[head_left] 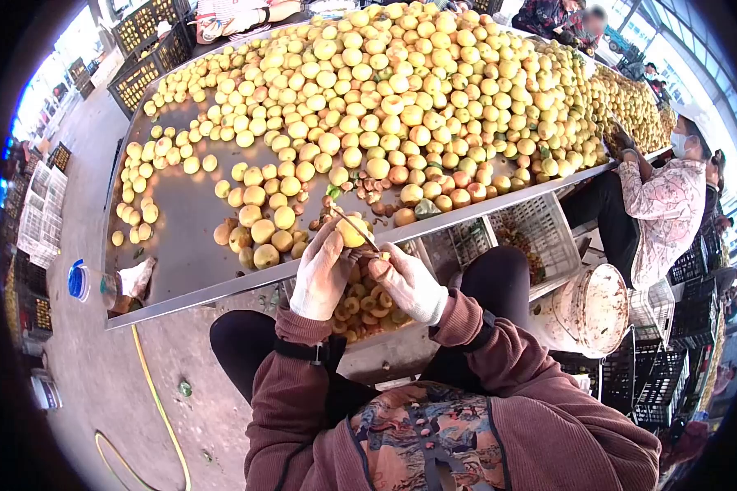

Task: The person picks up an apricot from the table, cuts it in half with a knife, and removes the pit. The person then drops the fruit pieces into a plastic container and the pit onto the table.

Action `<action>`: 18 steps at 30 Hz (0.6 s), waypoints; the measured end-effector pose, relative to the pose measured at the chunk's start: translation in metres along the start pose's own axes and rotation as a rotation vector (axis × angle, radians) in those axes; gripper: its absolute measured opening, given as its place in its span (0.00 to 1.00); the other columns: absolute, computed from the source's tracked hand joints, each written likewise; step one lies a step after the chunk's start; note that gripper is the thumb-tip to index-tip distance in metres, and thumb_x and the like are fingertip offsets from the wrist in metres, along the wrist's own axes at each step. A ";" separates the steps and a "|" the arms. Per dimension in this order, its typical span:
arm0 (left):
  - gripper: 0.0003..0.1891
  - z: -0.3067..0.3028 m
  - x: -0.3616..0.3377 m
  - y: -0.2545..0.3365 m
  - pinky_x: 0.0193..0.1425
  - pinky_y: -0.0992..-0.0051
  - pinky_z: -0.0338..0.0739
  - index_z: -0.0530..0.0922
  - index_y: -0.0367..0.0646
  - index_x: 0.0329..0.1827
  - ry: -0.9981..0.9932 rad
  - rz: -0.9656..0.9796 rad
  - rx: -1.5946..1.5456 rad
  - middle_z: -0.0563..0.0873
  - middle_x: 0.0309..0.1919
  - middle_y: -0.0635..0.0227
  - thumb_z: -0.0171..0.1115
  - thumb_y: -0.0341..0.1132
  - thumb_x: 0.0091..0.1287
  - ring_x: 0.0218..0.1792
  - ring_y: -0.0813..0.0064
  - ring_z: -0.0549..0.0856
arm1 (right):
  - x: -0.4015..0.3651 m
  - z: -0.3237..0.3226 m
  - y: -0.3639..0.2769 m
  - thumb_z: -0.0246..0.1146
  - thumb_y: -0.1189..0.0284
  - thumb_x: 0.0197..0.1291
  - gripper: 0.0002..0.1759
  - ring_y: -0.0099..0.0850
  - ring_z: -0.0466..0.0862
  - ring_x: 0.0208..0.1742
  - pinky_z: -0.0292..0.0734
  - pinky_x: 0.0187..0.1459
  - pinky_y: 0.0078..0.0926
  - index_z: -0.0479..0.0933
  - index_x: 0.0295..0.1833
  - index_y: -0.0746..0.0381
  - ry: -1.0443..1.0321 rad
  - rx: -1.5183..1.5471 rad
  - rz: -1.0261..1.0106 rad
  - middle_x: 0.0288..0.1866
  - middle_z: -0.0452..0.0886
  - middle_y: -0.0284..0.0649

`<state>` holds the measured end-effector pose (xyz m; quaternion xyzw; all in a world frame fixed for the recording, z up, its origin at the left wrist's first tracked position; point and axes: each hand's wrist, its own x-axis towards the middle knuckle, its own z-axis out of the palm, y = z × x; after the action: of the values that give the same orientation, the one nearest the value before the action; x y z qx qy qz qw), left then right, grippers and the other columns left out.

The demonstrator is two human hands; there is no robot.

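My left hand (321, 277), in a pale glove, is closed around a yellow peach (353, 231) just over the table's front edge. My right hand (407, 282), also gloved, grips a thin knife (359, 227) whose dark blade lies across the peach. The right fingertips are close to the fruit, and the knife's handle is mostly hidden in them. Below both hands, a crate between my knees holds cut peach halves (367, 304). A small pile of reddish-brown pits and scraps (368, 190) lies on the table beyond my hands.
A large heap of whole peaches (418, 90) covers much of the metal table (184, 274). White crates (540, 233) and a stained bucket (590, 309) stand to my right. A co-worker (667, 196) sits at the right. A yellow hose (160, 401) runs along the floor at left.
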<state>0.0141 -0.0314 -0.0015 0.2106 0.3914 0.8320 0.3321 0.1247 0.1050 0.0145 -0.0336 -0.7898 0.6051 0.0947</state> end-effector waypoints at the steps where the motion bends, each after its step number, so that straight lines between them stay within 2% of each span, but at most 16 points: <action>1: 0.25 0.001 -0.001 0.001 0.64 0.75 0.69 0.69 0.33 0.67 0.001 -0.002 0.000 0.81 0.56 0.62 0.50 0.45 0.77 0.58 0.73 0.79 | -0.001 0.001 0.001 0.52 0.51 0.73 0.25 0.35 0.74 0.38 0.73 0.45 0.32 0.68 0.49 0.66 0.001 0.002 0.002 0.35 0.75 0.48; 3: 0.26 0.005 -0.001 0.006 0.64 0.75 0.69 0.70 0.33 0.67 -0.019 0.003 0.017 0.81 0.55 0.63 0.52 0.46 0.76 0.58 0.73 0.79 | -0.002 0.002 0.001 0.52 0.52 0.73 0.24 0.41 0.79 0.39 0.74 0.45 0.33 0.68 0.49 0.66 0.024 0.039 -0.004 0.37 0.77 0.51; 4: 0.26 0.007 -0.001 0.008 0.64 0.75 0.69 0.70 0.33 0.67 -0.020 0.004 0.018 0.81 0.55 0.63 0.52 0.46 0.76 0.58 0.73 0.79 | -0.002 0.001 0.001 0.52 0.52 0.73 0.24 0.41 0.79 0.39 0.74 0.45 0.33 0.68 0.49 0.66 0.024 0.039 -0.005 0.37 0.77 0.51; 6: 0.26 0.012 -0.004 0.009 0.64 0.75 0.69 0.70 0.33 0.66 0.018 0.031 0.055 0.81 0.55 0.63 0.53 0.47 0.76 0.57 0.73 0.79 | -0.003 0.000 0.000 0.53 0.54 0.73 0.23 0.47 0.81 0.41 0.75 0.46 0.35 0.68 0.52 0.66 0.031 -0.086 0.062 0.39 0.79 0.54; 9: 0.27 0.015 -0.004 0.001 0.63 0.74 0.69 0.70 0.33 0.66 -0.014 0.063 -0.010 0.81 0.55 0.63 0.54 0.48 0.75 0.57 0.73 0.79 | -0.003 0.007 0.000 0.54 0.55 0.72 0.23 0.50 0.82 0.43 0.76 0.46 0.36 0.67 0.55 0.66 0.085 -0.098 0.002 0.40 0.80 0.54; 10: 0.27 0.017 -0.005 -0.003 0.63 0.74 0.69 0.70 0.33 0.66 -0.019 0.058 -0.010 0.81 0.55 0.63 0.54 0.48 0.75 0.57 0.73 0.79 | 0.000 0.016 0.006 0.55 0.56 0.72 0.23 0.50 0.83 0.44 0.76 0.46 0.36 0.67 0.56 0.66 0.179 -0.035 -0.100 0.41 0.80 0.54; 13: 0.29 0.017 -0.004 -0.007 0.63 0.74 0.70 0.70 0.34 0.66 0.031 0.061 -0.050 0.82 0.54 0.64 0.56 0.50 0.74 0.56 0.74 0.79 | -0.001 0.012 0.020 0.54 0.55 0.73 0.24 0.50 0.83 0.46 0.76 0.47 0.37 0.66 0.57 0.66 0.093 0.036 0.002 0.42 0.80 0.54; 15: 0.32 0.016 -0.001 0.003 0.62 0.74 0.71 0.70 0.34 0.67 0.073 0.153 0.474 0.82 0.53 0.65 0.58 0.52 0.72 0.55 0.75 0.79 | 0.001 0.009 0.013 0.54 0.54 0.73 0.23 0.53 0.83 0.47 0.76 0.46 0.37 0.66 0.56 0.65 0.120 -0.019 -0.015 0.41 0.81 0.55; 17: 0.33 0.024 -0.001 0.006 0.64 0.74 0.69 0.70 0.35 0.68 0.112 0.148 0.549 0.80 0.57 0.63 0.58 0.55 0.72 0.59 0.74 0.77 | 0.002 0.008 0.001 0.54 0.55 0.73 0.22 0.56 0.82 0.46 0.77 0.43 0.39 0.66 0.53 0.65 0.071 -0.155 0.103 0.39 0.80 0.57; 18: 0.31 0.028 0.000 0.003 0.64 0.73 0.70 0.70 0.34 0.68 0.194 0.170 0.453 0.80 0.56 0.63 0.55 0.53 0.74 0.57 0.74 0.78 | 0.002 0.010 -0.006 0.54 0.57 0.72 0.19 0.59 0.81 0.44 0.77 0.41 0.41 0.66 0.50 0.64 0.106 -0.151 0.053 0.37 0.79 0.57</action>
<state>0.0298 -0.0186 0.0175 0.2310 0.5784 0.7645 0.1662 0.1208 0.0941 0.0180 -0.0935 -0.8258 0.5436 0.1174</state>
